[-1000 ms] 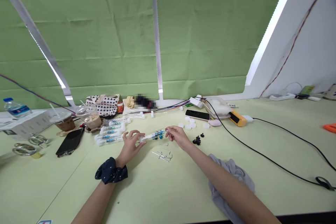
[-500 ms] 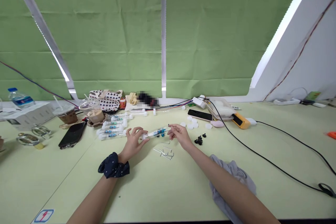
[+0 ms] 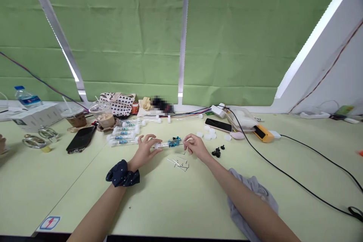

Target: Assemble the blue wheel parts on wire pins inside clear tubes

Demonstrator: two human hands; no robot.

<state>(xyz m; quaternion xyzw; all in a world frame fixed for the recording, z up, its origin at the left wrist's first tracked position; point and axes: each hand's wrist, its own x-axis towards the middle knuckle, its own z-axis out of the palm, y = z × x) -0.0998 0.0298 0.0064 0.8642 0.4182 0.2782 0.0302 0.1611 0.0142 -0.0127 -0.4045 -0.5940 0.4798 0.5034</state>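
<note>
My left hand (image 3: 146,149) grips the white-capped end of a clear tube (image 3: 164,144) between thumb and fingers. Blue parts show along the tube, which lies nearly level just above the table. At its other end my right hand (image 3: 196,146) is closed in a pinch. A thin rod-like piece seems to run from those fingertips toward the tube, too small to make out. Behind the tube are small dark and blue pieces (image 3: 176,138), partly covered by it. Just in front of both hands lie several thin metal hex keys (image 3: 179,165).
More capped tubes (image 3: 121,136) lie to the left, near a black phone (image 3: 81,139) and drink cups (image 3: 74,117). White caps (image 3: 212,135), black knobs (image 3: 216,152) and a second phone (image 3: 218,125) are on the right. A black cable (image 3: 263,159) crosses the table; grey cloth (image 3: 252,193) lies under my right arm.
The view has shifted slightly. The tube has come down to nearly level, and dark pieces behind it now show. My right fingertips have moved slightly away from the tube's end.
</note>
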